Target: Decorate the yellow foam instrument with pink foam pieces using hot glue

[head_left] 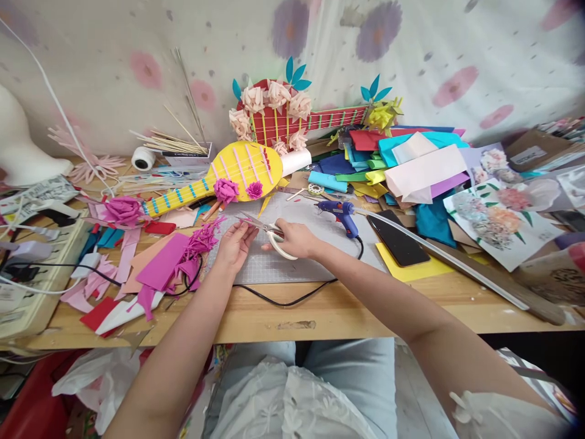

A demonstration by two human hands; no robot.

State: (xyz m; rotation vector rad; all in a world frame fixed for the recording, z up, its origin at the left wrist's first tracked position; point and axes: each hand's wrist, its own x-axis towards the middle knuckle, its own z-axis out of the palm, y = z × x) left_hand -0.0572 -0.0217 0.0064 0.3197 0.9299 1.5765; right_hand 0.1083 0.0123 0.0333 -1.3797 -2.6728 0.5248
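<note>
The right hand [295,239], at the frame's centre, grips the scissors [267,227] by their pale handles. The left hand [234,249] curls its fingertips close to the blades; whether they pinch a scrap, I cannot tell. To cut cleanly, those fingertips should stay clear of the edges, with small, steady snips. The scissors sit above the grey mat [297,273], tips toward the upper left, long axis slanting gently down to the right. Beyond, right of centre, lies a glue gun [340,213].
</note>
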